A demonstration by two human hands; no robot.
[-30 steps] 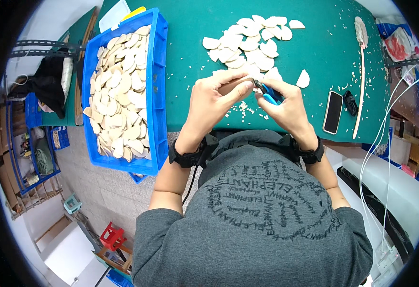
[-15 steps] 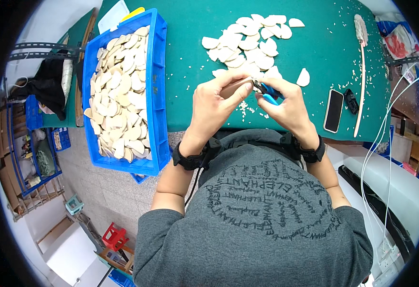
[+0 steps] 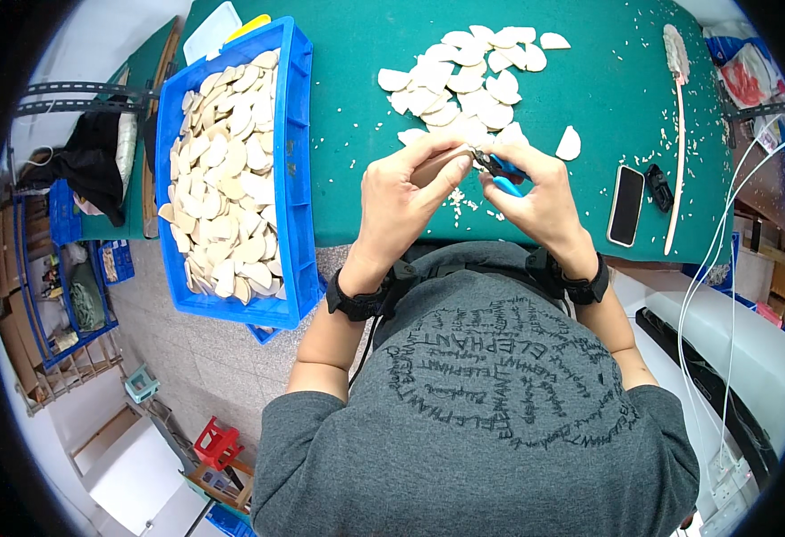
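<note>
Pinched in my left hand is a flat, cream-coloured half-round piece, partly covered by my fingers. My right hand grips blue-handled cutting pliers, whose dark jaws meet the edge of that piece. Just beyond my hands, a loose pile of similar half-round pieces lies on the green tabletop. One single piece rests apart, to the right of the pile. Small pale clippings are scattered below the pliers.
On the left, a blue crate full of the same pieces reaches past the table's front edge. To the right lie a phone, a small black object and a long stick with a fluffy head. White cables hang at the far right.
The pliers and the held piece shift very slightly between my hands. Everything on the table stays in place.
</note>
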